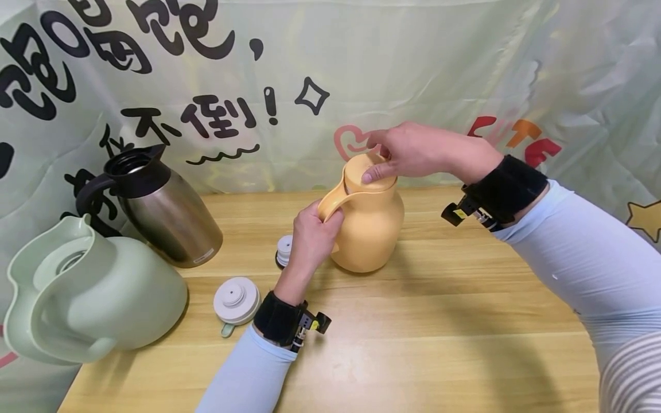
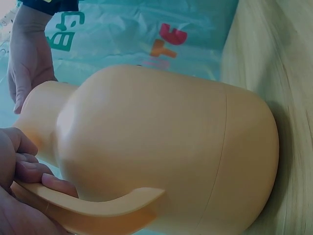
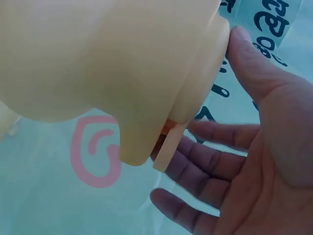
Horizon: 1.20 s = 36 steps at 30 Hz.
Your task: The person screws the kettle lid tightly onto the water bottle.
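A light-orange vacuum jug (image 1: 369,235) stands upright on the table, with its round lid (image 1: 361,168) seated in the mouth. My left hand (image 1: 315,238) grips the jug's handle (image 2: 105,205), fingers curled round its upper part. From above, my right hand (image 1: 420,150) holds the lid. In the right wrist view, its thumb (image 3: 249,56) touches the lid's rim, while some fingers reach behind the lid's tab (image 3: 168,149) near the spout (image 3: 134,147). The lid's underside is hidden inside the jug.
Left of the orange jug are a steel jug (image 1: 172,212) with a black top and a pale green jug (image 1: 134,292), both without lids. A white stopper with a green tab (image 1: 236,301) and a smaller white stopper (image 1: 284,245) lie on the wooden table (image 1: 413,344). Printed cloth (image 1: 439,69) hangs behind.
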Motion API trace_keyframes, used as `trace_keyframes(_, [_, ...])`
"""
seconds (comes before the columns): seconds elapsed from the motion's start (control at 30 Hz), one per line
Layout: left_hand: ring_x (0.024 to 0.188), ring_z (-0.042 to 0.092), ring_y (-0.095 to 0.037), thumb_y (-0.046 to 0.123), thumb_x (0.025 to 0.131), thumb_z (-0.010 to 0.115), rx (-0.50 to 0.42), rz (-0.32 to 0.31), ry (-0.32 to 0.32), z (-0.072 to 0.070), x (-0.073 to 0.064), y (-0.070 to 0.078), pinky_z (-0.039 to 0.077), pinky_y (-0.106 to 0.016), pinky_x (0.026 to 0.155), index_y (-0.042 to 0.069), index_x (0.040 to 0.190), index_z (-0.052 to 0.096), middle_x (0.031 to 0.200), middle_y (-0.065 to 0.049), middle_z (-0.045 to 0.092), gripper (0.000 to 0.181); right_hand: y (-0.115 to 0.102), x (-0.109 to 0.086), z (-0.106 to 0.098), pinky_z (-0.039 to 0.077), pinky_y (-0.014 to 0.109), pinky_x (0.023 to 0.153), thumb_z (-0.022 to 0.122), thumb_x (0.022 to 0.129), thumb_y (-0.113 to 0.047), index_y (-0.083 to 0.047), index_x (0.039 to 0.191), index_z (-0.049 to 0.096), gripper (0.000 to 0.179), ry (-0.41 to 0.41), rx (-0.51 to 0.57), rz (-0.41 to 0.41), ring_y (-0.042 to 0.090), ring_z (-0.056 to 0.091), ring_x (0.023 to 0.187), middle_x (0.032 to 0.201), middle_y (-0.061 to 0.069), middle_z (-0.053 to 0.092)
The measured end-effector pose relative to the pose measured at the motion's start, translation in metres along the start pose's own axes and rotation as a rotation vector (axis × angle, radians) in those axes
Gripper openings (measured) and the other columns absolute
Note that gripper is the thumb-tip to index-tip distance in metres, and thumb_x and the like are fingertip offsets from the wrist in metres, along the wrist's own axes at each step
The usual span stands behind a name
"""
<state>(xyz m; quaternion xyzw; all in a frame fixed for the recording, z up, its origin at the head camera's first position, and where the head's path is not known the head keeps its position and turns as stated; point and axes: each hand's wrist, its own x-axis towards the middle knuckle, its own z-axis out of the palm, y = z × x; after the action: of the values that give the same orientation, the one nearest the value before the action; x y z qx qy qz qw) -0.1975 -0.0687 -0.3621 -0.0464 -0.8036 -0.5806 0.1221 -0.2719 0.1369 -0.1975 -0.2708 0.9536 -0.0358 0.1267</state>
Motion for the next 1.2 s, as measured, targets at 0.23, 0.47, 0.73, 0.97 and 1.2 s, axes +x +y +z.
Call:
trace_keyframes(0.23, [0.059, 0.05, -0.016, 0.023, 0.093, 0.068, 0.0, -0.004, -0.008, 0.0, 0.001, 0.0, 0.038, -0.03, 0.054, 0.012, 0.08, 0.066, 0.063, 0.003, 0.05, 0.017, -0.003, -0.002, -0.003, 0.043, 0.054, 0.114, 0.071, 0.091, -0.067, -0.011, 0.16, 0.039, 0.095, -0.006, 0.021, -0.041, 0.034, 0.056, 0.137, 0.148, 0.017, 0.059])
trace_keyframes(0.47, [0.059, 0.05, -0.016, 0.023, 0.093, 0.068, 0.011, -0.011, -0.005, 0.0, 0.001, 0.0, 0.038, -0.03, 0.054, 0.012, 0.081, 0.066, 0.063, 0.003, 0.049, 0.016, -0.008, 0.001, -0.001, 0.047, 0.05, 0.108, 0.073, 0.094, -0.054, -0.008, 0.148, 0.051, 0.075, -0.003, 0.017, -0.06, 0.032, 0.061, 0.126, 0.138, 0.015, 0.064])
trace_keyframes(0.73, [0.059, 0.049, -0.016, 0.022, 0.092, 0.068, 0.013, -0.004, -0.003, 0.001, 0.001, 0.0, 0.038, -0.029, 0.054, 0.012, 0.081, 0.066, 0.063, 0.004, 0.049, 0.015, -0.014, 0.003, 0.007, 0.051, 0.047, 0.091, 0.049, 0.091, -0.084, -0.009, 0.124, 0.058, 0.083, 0.043, -0.135, 0.086, 0.028, 0.065, 0.107, 0.104, 0.011, 0.069])
trace_keyframes(0.97, [0.058, 0.049, -0.016, 0.02, 0.092, 0.068, 0.004, -0.002, 0.0, 0.0, 0.0, 0.0, 0.037, -0.029, 0.053, 0.012, 0.083, 0.068, 0.063, 0.003, 0.048, 0.013, -0.012, 0.002, 0.001, 0.045, 0.051, 0.108, 0.072, 0.094, -0.06, -0.007, 0.149, 0.052, 0.079, 0.003, -0.015, -0.059, 0.032, 0.057, 0.124, 0.14, 0.013, 0.059])
trace_keyframes(1.2, [0.059, 0.049, -0.016, 0.02, 0.092, 0.069, -0.009, -0.012, 0.002, 0.0, 0.0, 0.002, 0.037, -0.029, 0.054, 0.012, 0.084, 0.069, 0.064, 0.003, 0.049, 0.012, -0.015, 0.004, 0.0, 0.048, 0.048, 0.1, 0.073, 0.093, -0.061, -0.006, 0.139, 0.057, 0.073, -0.006, -0.024, -0.031, 0.031, 0.06, 0.114, 0.131, 0.013, 0.062])
